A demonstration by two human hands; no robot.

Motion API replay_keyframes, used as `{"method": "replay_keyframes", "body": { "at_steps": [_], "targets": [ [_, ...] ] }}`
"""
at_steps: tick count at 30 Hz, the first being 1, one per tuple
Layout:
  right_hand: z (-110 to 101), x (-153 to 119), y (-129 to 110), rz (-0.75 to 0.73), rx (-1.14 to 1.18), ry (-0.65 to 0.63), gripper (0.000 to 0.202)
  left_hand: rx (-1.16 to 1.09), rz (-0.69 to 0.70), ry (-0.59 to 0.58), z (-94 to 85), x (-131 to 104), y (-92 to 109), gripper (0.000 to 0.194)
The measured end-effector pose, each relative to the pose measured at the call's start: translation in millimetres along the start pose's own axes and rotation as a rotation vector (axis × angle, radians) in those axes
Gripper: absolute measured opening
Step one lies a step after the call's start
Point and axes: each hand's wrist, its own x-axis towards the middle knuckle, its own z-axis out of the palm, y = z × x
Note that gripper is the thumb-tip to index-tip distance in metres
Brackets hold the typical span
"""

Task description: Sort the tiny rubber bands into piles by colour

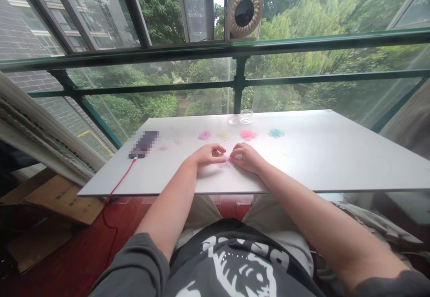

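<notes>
A small pale pink pile (224, 164) is lying just under the left hand (212, 154) and the right hand (246, 157), which are partly hiding it. Their fingertips are almost meeting; I cannot tell if they are pinching anything. Four brighter piles (248, 135) are sitting farther away, two faint piles (164, 146) left, two clear round dishes (246, 117) far, and one phone (145, 144) left.

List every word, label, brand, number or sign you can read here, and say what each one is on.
No text can be read with certainty.
Dark shirt: large white lettering above a white drawing, too folded and cut off to quote.
Cardboard box: small printed characters, too blurred to read.
Dark device on the tabletop: pixelated, so any text is hidden.
</notes>
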Motion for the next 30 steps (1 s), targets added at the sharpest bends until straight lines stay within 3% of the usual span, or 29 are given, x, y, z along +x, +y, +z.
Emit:
{"method": "replay_keyframes", "body": {
  "at_steps": [3, 11, 22, 30],
  "targets": [
    [1.1, 0.0, 1.6, 0.005, -0.002, 0.013, 0.007, 0.099, 0.012, -0.057, -3.5, -5.5, 4.4, 0.056],
    [-0.4, -0.5, 0.6, 0.022, 0.001, 0.016, 0.009, 0.190, -0.010, 0.084, 5.0, -2.7, 0.1, 0.031],
    [-2.8, -0.5, -0.3, 0.076, 0.035, 0.057, 0.014, 0.175, 0.042, 0.183, 5.1, 1.1, -3.8, 0.026],
    [-0.4, 0.2, 6.0, 0.279, 0.013, 0.111, 0.016, 0.207, -0.001, 0.232, 6.2, 0.7, -1.9, 0.024]
  ]
}}
